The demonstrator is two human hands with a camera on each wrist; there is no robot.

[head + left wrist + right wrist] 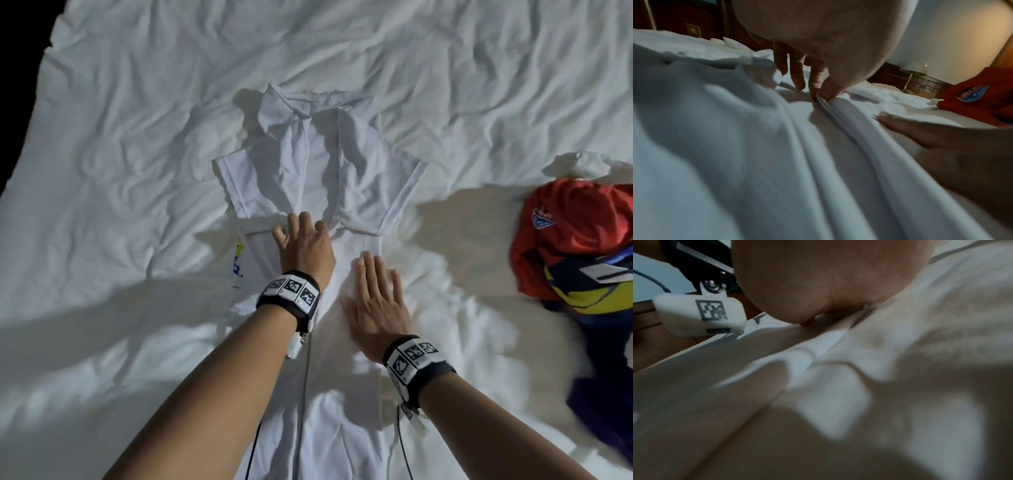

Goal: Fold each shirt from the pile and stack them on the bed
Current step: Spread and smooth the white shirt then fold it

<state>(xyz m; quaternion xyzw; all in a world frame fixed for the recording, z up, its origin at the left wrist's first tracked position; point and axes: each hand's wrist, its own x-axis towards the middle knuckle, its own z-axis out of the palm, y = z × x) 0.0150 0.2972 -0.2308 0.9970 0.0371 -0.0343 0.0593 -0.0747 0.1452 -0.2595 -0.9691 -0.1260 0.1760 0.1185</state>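
A white collared shirt (308, 164) lies face up on the bed sheet (130, 137), collar far from me, both sides and sleeves folded inward. My left hand (301, 240) sits on the shirt's middle. In the left wrist view its thumb and forefinger (822, 94) pinch a raised fold of the white fabric (838, 116). To its right, my right hand (375, 301) lies flat, fingers straight, pressing the shirt's right folded side. The right wrist view shows only the palm (828, 280) against blurred white cloth.
A pile of shirts lies at the right: a red one (575, 233) on top, a yellow and blue one (589, 287), a purple one (599, 407) nearest me. The bed's left edge drops into darkness (17, 85). A lamp (914, 68) stands beyond the bed.
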